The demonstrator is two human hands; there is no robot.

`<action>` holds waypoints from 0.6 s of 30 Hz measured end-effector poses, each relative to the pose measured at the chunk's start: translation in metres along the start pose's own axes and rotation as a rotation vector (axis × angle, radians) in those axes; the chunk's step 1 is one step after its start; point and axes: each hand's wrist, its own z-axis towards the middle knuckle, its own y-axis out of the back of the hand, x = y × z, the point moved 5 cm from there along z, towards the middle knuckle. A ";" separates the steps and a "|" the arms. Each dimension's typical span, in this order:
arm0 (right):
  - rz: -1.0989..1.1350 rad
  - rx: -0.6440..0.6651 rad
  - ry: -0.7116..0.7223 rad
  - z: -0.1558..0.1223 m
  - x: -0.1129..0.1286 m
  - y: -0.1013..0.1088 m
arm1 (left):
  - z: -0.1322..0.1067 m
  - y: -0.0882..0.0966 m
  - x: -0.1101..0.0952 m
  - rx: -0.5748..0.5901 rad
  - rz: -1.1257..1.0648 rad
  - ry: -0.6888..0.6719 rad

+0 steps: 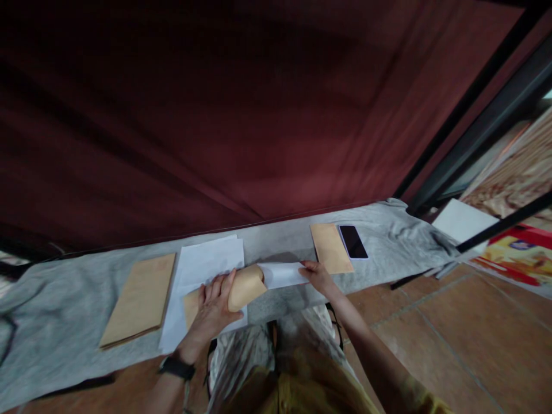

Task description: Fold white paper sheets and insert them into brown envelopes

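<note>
A brown paper envelope (245, 286) lies at the near edge of the bench, its right end bulging where it opens. My left hand (216, 300) rests on it with the fingers spread, pressing it down over white sheets. From the envelope's mouth a folded white paper (282, 275) reaches to the right, partly inside. My right hand (318, 277) pinches the far right end of that paper. Beneath the left hand and envelope is a stack of white sheets (211, 259), partly covered.
A pile of brown envelopes (140, 296) lies left of the sheets. Right of my hands are a single brown envelope (330, 247) and a phone (353, 241). A grey cloth (276, 233) covers the narrow bench; a dark red curtain (259, 144) hangs behind. A red box (517, 256) stands at right.
</note>
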 end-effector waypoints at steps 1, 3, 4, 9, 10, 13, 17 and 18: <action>0.006 0.022 -0.041 0.000 -0.001 0.000 | 0.000 0.000 0.000 -0.002 0.001 0.000; 0.016 0.064 -0.113 0.001 -0.002 0.000 | 0.000 0.000 0.001 -0.005 0.004 -0.002; 0.016 0.080 -0.129 0.001 -0.002 0.000 | 0.001 -0.001 0.001 -0.004 0.005 -0.006; 0.017 0.097 -0.123 0.003 -0.002 0.004 | 0.000 -0.002 0.001 0.002 0.015 -0.025; 0.020 0.097 -0.118 0.004 -0.002 0.005 | 0.000 -0.002 0.001 -0.001 0.018 -0.028; 0.030 0.098 -0.100 0.006 -0.004 0.004 | 0.000 -0.001 0.001 -0.014 0.026 -0.036; 0.047 0.096 -0.079 0.007 -0.004 -0.004 | 0.002 0.000 -0.002 -0.030 0.028 -0.067; 0.050 0.095 -0.076 0.006 -0.004 -0.007 | 0.002 0.000 -0.003 -0.032 0.024 -0.078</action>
